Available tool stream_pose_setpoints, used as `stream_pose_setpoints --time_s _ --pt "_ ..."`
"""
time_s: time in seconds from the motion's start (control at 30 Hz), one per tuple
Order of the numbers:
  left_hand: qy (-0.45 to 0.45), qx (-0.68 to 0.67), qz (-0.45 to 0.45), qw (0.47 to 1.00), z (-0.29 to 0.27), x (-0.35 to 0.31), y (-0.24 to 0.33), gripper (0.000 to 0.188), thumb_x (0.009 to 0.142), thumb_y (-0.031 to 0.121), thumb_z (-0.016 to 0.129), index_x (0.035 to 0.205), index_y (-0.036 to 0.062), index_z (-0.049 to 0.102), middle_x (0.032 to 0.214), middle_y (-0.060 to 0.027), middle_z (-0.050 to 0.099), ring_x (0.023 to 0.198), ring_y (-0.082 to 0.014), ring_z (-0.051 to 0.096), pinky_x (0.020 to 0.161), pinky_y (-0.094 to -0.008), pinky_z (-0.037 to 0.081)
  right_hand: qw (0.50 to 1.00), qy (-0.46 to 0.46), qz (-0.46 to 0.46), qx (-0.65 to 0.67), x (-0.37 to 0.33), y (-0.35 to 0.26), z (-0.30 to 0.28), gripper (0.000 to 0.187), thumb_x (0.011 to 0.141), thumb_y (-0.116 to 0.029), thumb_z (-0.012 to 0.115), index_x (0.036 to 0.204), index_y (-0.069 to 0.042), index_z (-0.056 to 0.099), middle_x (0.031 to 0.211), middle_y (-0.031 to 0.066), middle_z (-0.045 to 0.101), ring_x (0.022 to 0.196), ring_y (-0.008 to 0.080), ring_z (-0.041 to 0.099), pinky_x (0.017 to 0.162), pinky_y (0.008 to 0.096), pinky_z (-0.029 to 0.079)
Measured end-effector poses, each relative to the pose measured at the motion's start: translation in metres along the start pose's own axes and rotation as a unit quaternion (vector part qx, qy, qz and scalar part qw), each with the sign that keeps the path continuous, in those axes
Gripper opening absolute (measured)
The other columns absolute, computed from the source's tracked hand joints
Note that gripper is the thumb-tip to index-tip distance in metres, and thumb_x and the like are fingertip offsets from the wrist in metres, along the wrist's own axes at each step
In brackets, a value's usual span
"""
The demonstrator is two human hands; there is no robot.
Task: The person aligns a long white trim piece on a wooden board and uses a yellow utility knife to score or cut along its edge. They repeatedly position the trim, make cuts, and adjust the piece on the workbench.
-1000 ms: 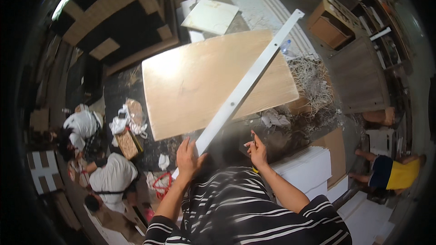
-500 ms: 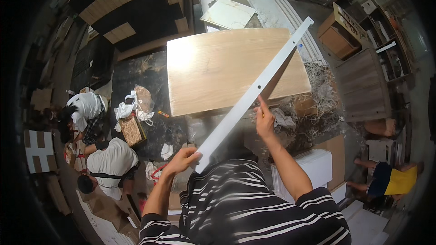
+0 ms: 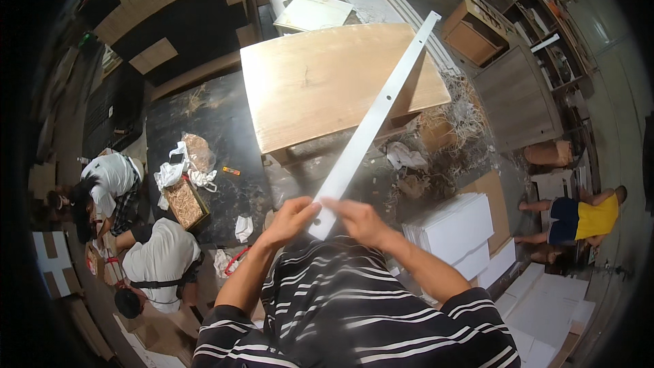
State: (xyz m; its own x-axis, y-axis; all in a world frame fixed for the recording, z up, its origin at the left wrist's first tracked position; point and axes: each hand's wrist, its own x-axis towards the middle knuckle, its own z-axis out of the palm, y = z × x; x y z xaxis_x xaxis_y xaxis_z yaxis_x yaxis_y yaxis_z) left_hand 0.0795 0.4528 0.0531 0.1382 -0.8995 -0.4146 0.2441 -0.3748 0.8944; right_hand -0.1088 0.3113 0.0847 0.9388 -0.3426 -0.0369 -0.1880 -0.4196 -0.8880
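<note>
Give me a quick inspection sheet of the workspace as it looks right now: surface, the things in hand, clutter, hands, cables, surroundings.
Surface: wooden tabletop, bare, pale scuffs on it.
Job's things: long white strip with small holes, slanting from both hands up over the tabletop.
Clutter: straw-like packing shreds beside the table; crumpled white wrapping; small box of shavings on the dark floor mat.
Hands: left hand and right hand both grip the strip's near end.
Cables: nothing seen.
Surroundings: stack of white panels at right; two people in white shirts crouch at left; a person in a yellow top sits at far right.
</note>
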Motion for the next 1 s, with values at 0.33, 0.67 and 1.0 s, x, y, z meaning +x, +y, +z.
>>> stream_pose_setpoints --time_s 0.33,0.67,1.0 --pt "0.031 -0.062 0.025 0.997 0.009 -0.003 -0.002 0.033 0.104 0.031 0.059 0.095 0.002 0.07 0.077 0.0016 0.065 0.064 -0.0043 0.051 0.056 -0.0222 0.039 0.997 -0.063 -0.024 0.033 -0.001 -0.013 -0.013 0.053 0.089 0.007 0.049 0.139 -0.008 0.061 0.107 0.022 0.07 0.087 0.0316 0.07 0.081 0.0371 0.055" --pt "0.064 -0.075 0.004 0.995 0.021 -0.006 -0.001 0.03 0.104 0.028 0.059 0.096 0.0017 0.071 0.078 0.0024 0.064 0.065 -0.004 0.05 0.056 -0.0219 0.038 0.983 -0.161 -0.054 0.076 -0.013 -0.015 -0.025 0.053 0.09 0.005 0.054 0.14 -0.012 0.061 0.101 0.0208 0.07 0.09 0.0304 0.071 0.082 0.0378 0.055" --pt "0.071 -0.093 0.007 0.993 0.035 -0.009 -0.003 0.033 0.103 0.031 0.059 0.095 0.0009 0.071 0.08 0.0007 0.064 0.07 -0.0065 0.053 0.061 -0.0241 0.042 0.998 0.001 -0.036 0.045 -0.028 -0.016 -0.02 0.059 0.087 0.008 0.05 0.143 -0.011 0.058 0.094 0.0205 0.068 0.085 0.033 0.069 0.08 0.0391 0.054"
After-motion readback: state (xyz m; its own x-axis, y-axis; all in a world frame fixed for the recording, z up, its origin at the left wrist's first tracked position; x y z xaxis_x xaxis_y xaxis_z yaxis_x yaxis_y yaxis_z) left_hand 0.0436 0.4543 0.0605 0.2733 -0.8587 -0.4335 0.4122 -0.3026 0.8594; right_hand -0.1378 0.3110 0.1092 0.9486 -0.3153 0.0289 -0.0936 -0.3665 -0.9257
